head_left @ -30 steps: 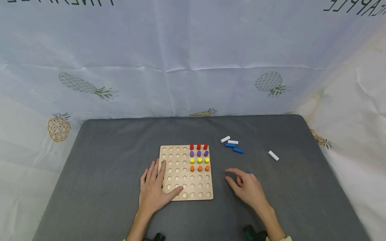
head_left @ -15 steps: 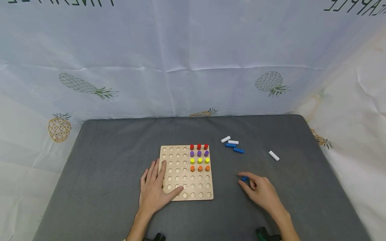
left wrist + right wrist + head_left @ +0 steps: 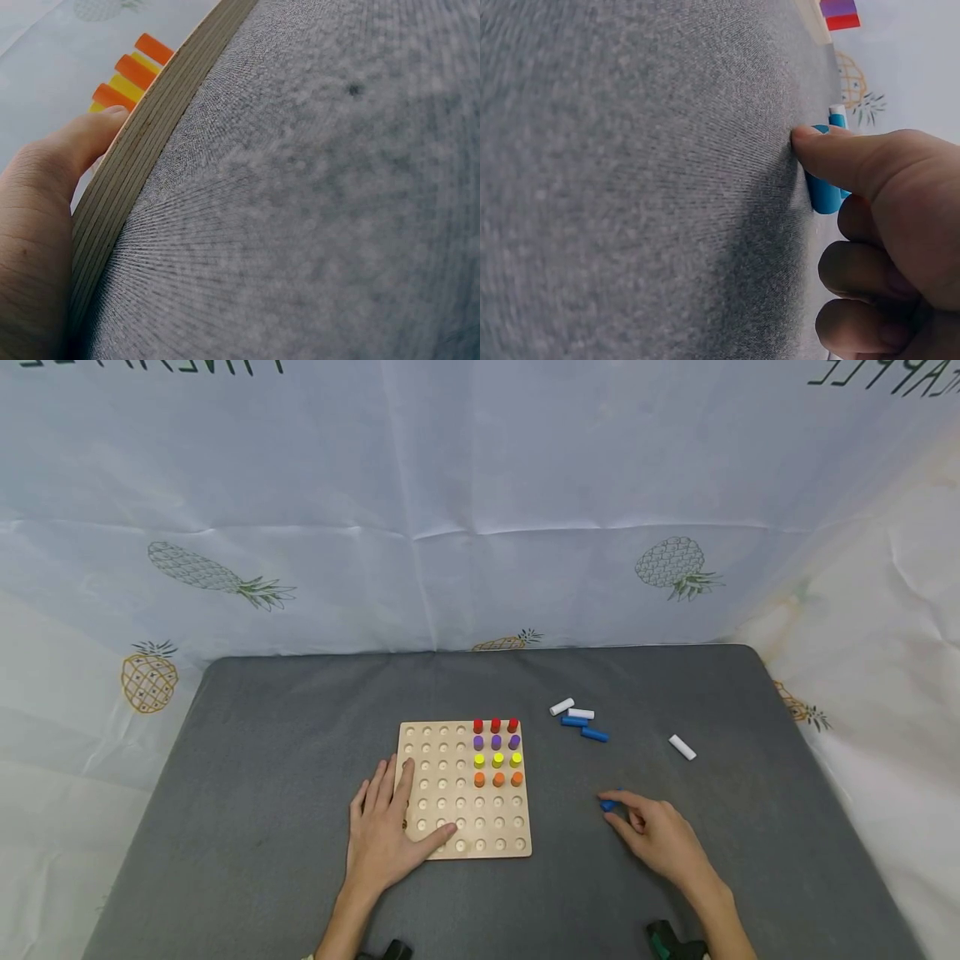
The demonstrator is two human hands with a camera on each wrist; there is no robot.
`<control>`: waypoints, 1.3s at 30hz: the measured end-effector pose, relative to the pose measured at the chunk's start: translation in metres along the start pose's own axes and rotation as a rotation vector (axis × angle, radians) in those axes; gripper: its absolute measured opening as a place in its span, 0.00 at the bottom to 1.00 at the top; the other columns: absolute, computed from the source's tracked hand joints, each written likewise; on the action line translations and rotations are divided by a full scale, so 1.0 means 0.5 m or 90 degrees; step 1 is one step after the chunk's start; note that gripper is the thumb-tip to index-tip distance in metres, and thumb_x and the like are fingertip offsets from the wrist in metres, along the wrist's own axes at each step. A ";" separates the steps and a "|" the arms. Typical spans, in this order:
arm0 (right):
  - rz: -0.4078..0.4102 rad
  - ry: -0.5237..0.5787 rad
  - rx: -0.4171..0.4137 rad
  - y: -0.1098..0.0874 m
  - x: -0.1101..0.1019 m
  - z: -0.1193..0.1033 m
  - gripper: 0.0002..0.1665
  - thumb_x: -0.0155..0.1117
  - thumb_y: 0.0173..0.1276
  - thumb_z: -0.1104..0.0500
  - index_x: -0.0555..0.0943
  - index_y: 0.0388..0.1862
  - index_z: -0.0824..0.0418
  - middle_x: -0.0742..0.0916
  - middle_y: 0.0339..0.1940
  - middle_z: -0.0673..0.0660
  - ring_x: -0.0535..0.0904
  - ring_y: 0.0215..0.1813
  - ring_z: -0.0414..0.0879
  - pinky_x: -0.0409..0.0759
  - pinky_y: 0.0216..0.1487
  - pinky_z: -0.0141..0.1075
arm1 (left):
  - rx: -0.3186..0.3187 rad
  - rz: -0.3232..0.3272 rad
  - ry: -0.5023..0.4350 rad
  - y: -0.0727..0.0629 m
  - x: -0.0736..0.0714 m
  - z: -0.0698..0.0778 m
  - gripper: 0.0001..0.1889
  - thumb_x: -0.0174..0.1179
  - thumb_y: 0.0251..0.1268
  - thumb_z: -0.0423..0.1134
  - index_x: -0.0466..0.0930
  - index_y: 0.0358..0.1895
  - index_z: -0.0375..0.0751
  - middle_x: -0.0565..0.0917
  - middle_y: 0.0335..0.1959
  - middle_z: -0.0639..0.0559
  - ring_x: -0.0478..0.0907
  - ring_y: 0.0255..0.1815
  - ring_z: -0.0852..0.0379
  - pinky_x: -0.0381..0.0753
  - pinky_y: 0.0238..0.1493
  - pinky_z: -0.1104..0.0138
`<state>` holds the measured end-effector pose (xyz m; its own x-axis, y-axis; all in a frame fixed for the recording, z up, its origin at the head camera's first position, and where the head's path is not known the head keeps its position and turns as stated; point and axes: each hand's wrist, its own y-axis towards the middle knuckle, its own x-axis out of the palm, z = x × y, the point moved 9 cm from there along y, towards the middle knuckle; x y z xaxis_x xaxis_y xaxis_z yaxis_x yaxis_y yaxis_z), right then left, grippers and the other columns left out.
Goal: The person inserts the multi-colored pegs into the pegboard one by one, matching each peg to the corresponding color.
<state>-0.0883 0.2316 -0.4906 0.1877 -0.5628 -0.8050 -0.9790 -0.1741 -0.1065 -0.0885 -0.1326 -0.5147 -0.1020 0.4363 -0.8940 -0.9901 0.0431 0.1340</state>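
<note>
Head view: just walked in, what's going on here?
A person's left hand rests on a square wooden pegboard. The right hand has a blue cylindrical peg between thumb and index finger; whether it's lifted is unclear. The board's far right part holds rows of three red pegs, purple pegs, yellow pegs and orange pegs. White cylindrical pegs and other blue pegs lie loose.

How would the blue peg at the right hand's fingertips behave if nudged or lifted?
The blue peg has a rounded side, so it may roll. It shows no bend, so it is probably stiff. Small beside the right hand, it is likely light.
</note>
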 end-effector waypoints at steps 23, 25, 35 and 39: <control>0.005 -0.034 0.005 0.010 0.003 0.000 0.14 0.68 0.71 0.54 0.88 0.54 0.45 0.61 0.12 0.39 0.49 0.15 0.30 0.49 0.19 0.25 | -0.002 -0.006 -0.011 0.002 -0.002 0.004 0.62 0.69 0.43 0.74 0.59 0.81 0.45 0.61 0.82 0.39 0.56 0.83 0.40 0.52 0.77 0.40; 0.005 -0.036 0.009 0.010 0.003 0.001 0.14 0.68 0.72 0.54 0.87 0.54 0.45 0.62 0.12 0.39 0.49 0.15 0.30 0.49 0.19 0.26 | -0.002 -0.005 -0.010 0.002 -0.002 0.004 0.62 0.69 0.42 0.74 0.59 0.81 0.45 0.61 0.82 0.39 0.56 0.83 0.40 0.52 0.77 0.40; 0.035 -0.044 0.011 0.013 -0.006 -0.009 0.12 0.69 0.71 0.54 0.87 0.52 0.48 0.62 0.13 0.40 0.50 0.15 0.30 0.51 0.18 0.26 | -0.002 -0.006 -0.009 0.002 -0.002 0.004 0.62 0.69 0.42 0.74 0.59 0.81 0.44 0.61 0.82 0.39 0.57 0.83 0.39 0.52 0.77 0.40; 0.052 -0.044 0.005 0.013 -0.010 -0.013 0.11 0.70 0.70 0.54 0.87 0.51 0.48 0.62 0.13 0.40 0.50 0.15 0.30 0.51 0.18 0.26 | -0.005 -0.009 -0.008 0.001 -0.001 0.003 0.62 0.69 0.42 0.74 0.59 0.81 0.44 0.61 0.82 0.39 0.56 0.83 0.39 0.52 0.77 0.40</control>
<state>-0.0948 0.2278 -0.4835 0.1008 -0.5172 -0.8499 -0.9915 -0.1233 -0.0425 -0.0889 -0.1314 -0.5134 -0.0869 0.4467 -0.8904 -0.9921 0.0427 0.1183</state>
